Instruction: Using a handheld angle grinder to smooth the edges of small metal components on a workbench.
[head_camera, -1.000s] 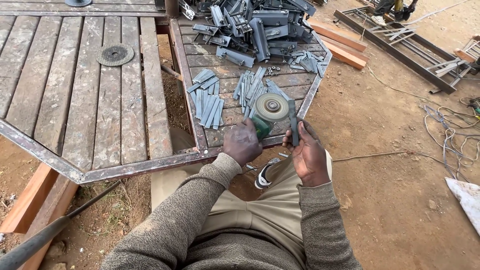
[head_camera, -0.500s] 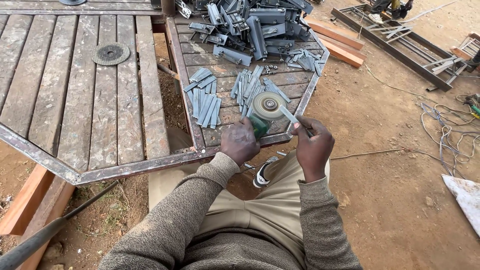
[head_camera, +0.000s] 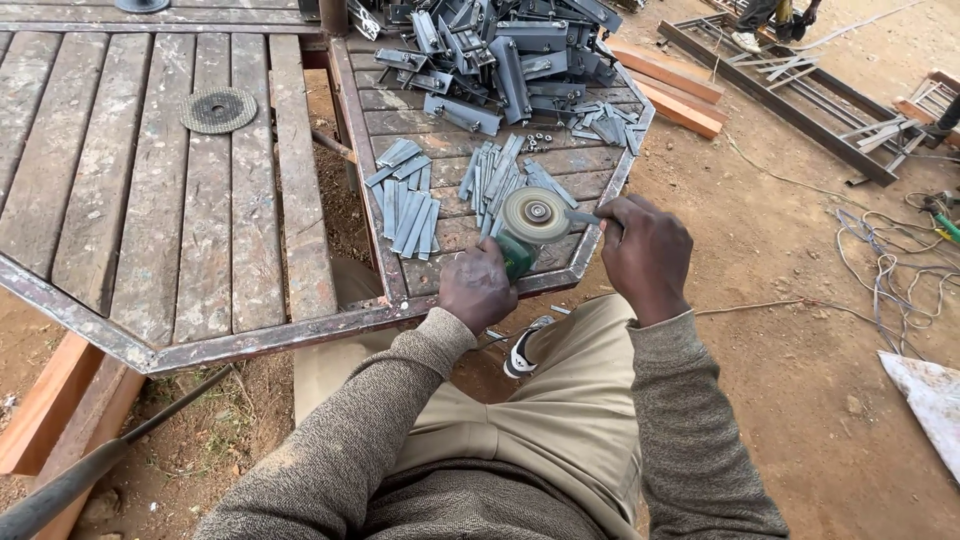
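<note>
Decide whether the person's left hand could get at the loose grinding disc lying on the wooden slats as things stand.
Probably not yet: the left hand grips the grinder, and the disc lies far off, though nothing blocks the slats.

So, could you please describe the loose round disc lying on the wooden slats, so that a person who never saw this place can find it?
Start from the big slatted wooden platform in a metal frame, left of the person's hands. On its far part lies a dark grey grinding disc, flat and alone across two slats. Unlike the pale disc mounted on the green angle grinder, it is darker, detached, and nobody touches it.

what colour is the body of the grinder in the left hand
Green, seen in the head view: the grinder body just above the left hand.
</note>
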